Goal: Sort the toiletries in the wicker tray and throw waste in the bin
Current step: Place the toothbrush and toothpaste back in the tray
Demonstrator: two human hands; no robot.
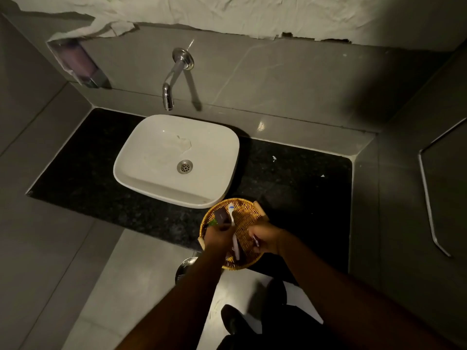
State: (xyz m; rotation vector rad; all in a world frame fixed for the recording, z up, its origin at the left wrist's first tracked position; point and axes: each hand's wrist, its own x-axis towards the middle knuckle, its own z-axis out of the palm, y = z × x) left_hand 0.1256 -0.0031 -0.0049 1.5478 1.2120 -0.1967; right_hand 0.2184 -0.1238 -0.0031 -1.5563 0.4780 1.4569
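Observation:
A round wicker tray (246,210) sits at the front edge of the black counter, just right of the basin. In it lie a white toothbrush (231,213), a dark square packet (221,215) and a small green item (213,222). My left hand (218,238) is over the tray's left side, fingers closed around the toothbrush handle. My right hand (265,239) rests inside the tray's right side and pinches a small pale item that is mostly hidden. A metal bin (185,269) shows on the floor below the counter, partly behind my left arm.
A white basin (151,157) with a drain stands on the black counter (303,178), under a wall tap (168,93). Small white scraps (274,158) lie on the counter to the right. A soap dispenser (78,64) hangs on the wall at the left.

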